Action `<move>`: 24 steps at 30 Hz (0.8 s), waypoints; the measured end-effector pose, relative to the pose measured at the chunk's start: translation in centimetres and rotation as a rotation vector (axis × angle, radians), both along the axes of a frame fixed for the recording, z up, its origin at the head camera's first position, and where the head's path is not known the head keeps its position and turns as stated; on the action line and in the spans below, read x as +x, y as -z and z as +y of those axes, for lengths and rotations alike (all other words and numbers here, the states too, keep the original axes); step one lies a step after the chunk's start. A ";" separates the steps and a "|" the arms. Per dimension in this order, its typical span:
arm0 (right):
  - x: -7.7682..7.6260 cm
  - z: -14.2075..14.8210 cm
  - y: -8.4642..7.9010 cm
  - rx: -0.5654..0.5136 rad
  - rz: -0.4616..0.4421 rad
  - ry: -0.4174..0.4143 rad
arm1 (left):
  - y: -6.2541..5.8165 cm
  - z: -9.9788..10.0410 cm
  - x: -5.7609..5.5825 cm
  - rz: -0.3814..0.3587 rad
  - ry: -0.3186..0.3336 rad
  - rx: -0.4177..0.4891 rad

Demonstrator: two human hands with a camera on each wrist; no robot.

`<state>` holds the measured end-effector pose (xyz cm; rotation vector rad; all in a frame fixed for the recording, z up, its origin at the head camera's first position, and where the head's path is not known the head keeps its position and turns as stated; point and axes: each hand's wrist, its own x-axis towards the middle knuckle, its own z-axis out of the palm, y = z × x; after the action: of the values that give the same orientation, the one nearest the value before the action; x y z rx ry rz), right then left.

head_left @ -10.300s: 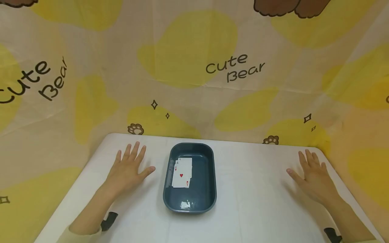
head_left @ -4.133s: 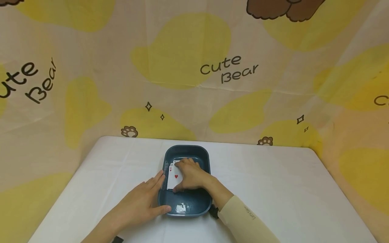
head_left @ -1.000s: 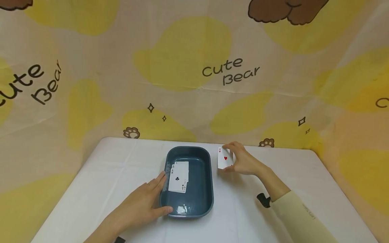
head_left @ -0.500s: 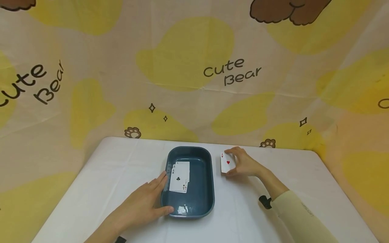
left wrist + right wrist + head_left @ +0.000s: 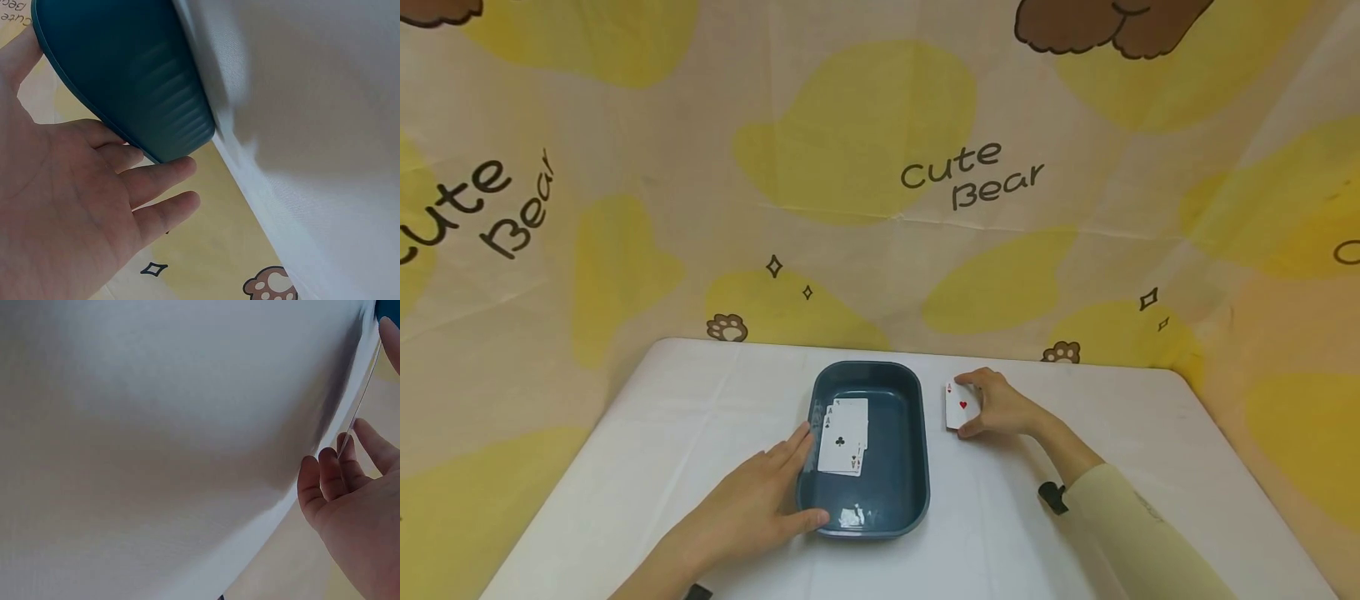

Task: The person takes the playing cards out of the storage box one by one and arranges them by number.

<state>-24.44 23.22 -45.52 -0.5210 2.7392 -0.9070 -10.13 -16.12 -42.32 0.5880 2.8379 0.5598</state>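
My right hand (image 5: 1003,407) pinches an ace of hearts (image 5: 962,403) between thumb and fingers at its far and near edges, low over the tablecloth, right of a dark blue tray (image 5: 897,475). In the right wrist view the same card (image 5: 366,384) appears edge-on as a thin line, close above the cloth. My left hand (image 5: 748,500) rests against the tray's left side, thumb on the near rim. Its relaxed fingers (image 5: 159,178) touch the tray wall in the left wrist view. Several overlapping cards lie in the tray, an ace of clubs (image 5: 838,454) on top.
A white cloth (image 5: 1075,517) covers the table, whose far edge meets a yellow-patterned hanging fabric (image 5: 865,150) with bear prints. Dark wrist straps (image 5: 1052,497) show near the forearms.
Earlier both hands lay apart and the ace of hearts topped the cards inside the tray. My right hand has lifted it out rightward and, lately, lowered it. The left hand now touches the tray.
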 end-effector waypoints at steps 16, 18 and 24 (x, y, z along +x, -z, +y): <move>-0.3 -0.2 0.6 0.078 0.039 -0.035 | 0.0 0.0 0.0 -0.003 -0.010 0.005; -0.4 -0.2 0.7 0.082 0.043 -0.036 | 0.0 0.0 0.0 -0.003 -0.009 0.007; -0.4 -0.1 0.7 0.105 0.034 -0.026 | 0.1 0.0 0.0 0.008 0.000 0.004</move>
<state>-24.85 23.12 -46.26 -0.5558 2.7855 -0.7494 -10.16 -16.12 -42.43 0.5915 2.8451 0.5642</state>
